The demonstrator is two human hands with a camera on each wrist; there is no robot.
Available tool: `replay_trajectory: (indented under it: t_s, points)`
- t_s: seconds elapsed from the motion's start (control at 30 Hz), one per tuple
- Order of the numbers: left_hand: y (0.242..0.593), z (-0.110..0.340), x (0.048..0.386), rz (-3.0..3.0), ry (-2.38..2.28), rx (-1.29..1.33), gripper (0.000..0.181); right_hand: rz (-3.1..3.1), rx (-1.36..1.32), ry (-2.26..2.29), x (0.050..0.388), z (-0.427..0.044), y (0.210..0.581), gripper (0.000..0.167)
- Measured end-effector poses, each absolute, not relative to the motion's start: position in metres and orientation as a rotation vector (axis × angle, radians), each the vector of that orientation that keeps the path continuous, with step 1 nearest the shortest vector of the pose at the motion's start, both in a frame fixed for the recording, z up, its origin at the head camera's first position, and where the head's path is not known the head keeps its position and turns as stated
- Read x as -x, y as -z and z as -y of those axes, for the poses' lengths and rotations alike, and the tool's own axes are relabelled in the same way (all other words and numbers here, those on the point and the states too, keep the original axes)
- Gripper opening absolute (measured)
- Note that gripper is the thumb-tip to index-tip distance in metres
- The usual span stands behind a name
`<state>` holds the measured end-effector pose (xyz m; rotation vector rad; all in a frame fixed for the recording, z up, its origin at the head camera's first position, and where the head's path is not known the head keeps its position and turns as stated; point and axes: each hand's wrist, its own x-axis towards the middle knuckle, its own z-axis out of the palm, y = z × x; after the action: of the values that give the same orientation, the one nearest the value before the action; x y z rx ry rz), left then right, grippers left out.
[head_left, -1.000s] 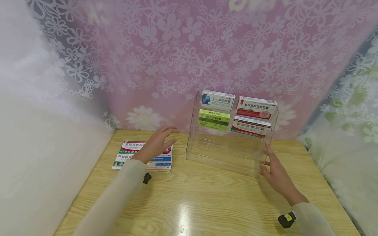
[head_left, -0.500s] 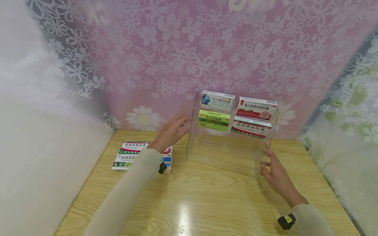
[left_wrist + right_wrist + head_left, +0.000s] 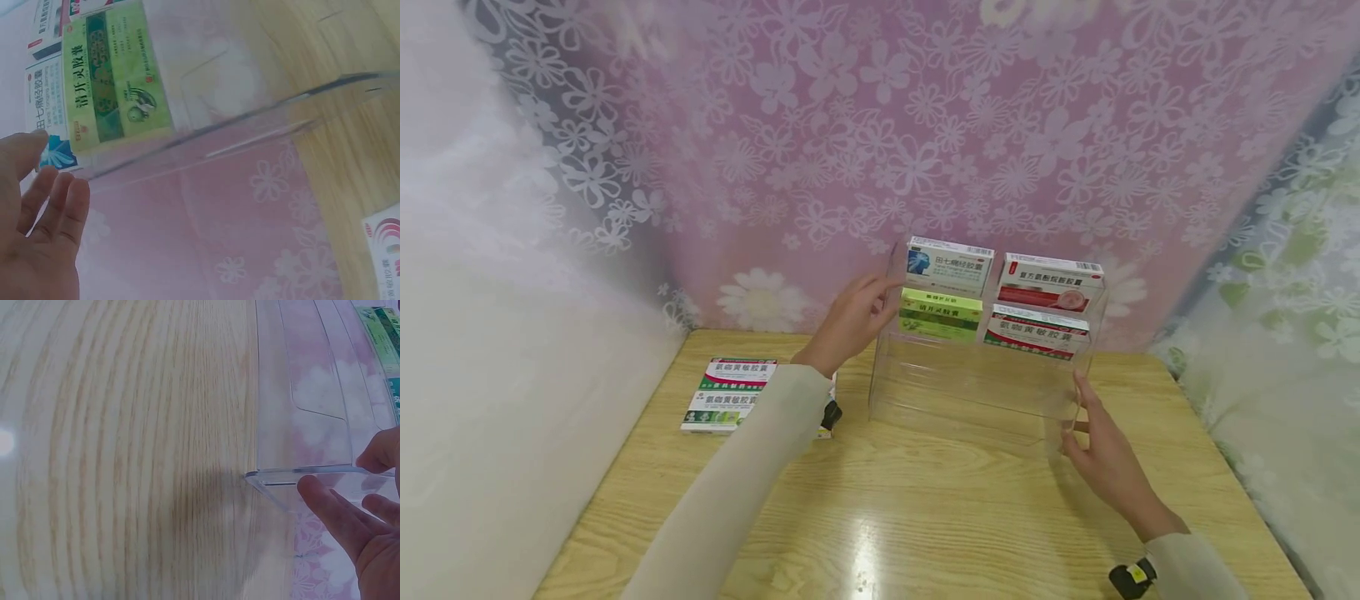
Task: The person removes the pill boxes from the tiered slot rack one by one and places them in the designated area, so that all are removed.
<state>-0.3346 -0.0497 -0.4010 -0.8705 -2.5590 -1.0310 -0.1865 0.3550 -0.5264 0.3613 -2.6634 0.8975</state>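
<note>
A clear plastic display rack (image 3: 970, 400) stands on the table with medicine boxes in its upper two tiers. The top tier holds a white-and-blue box (image 3: 950, 268) and a red-and-white box (image 3: 1051, 285). Below them sit a green box (image 3: 940, 317) and a white box with red and green bands (image 3: 1036, 333). My left hand (image 3: 850, 323) grips the rack's upper left edge, thumb close to the white-and-blue box in the left wrist view. My right hand (image 3: 1107, 462) holds the lower right side, with thumb and fingers at the panel's edge in the right wrist view.
More medicine boxes (image 3: 721, 410) lie flat on the wooden table (image 3: 925, 517) at left, partly hidden by my left sleeve. A pink floral cloth (image 3: 820, 167) hangs behind the rack. Pale walls or curtains flank both sides.
My left hand has moved right from above the flat boxes to the rack's left edge and taken hold. The rack's upper part has shifted slightly towards me. My right hand stays at its side.
</note>
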Motion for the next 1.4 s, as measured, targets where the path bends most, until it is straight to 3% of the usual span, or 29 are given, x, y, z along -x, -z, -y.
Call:
replay_trajectory:
  t_s: [0.17,0.47,0.87,1.17,1.4]
  points:
    - [0.391,0.038,0.335,2.657,0.934,0.851,0.047,2.649,-0.387,-0.881,0.190,-0.356,0.522,0.097]
    - [0.390,0.022,0.338,2.716,0.638,0.802,0.038,2.620,-0.375,-0.820,0.208,-0.361,0.503,0.088]
    - [0.394,0.018,0.339,2.641,0.422,0.838,0.039,2.615,-0.397,-0.818,0.206,-0.363,0.506,0.078]
    - [0.399,0.026,0.343,2.531,0.550,0.903,0.034,2.607,-0.408,-0.785,0.205,-0.362,0.509,0.077]
    - [0.384,0.044,0.336,2.402,0.795,0.923,0.032,2.593,-0.417,-0.781,0.206,-0.362,0.512,0.076]
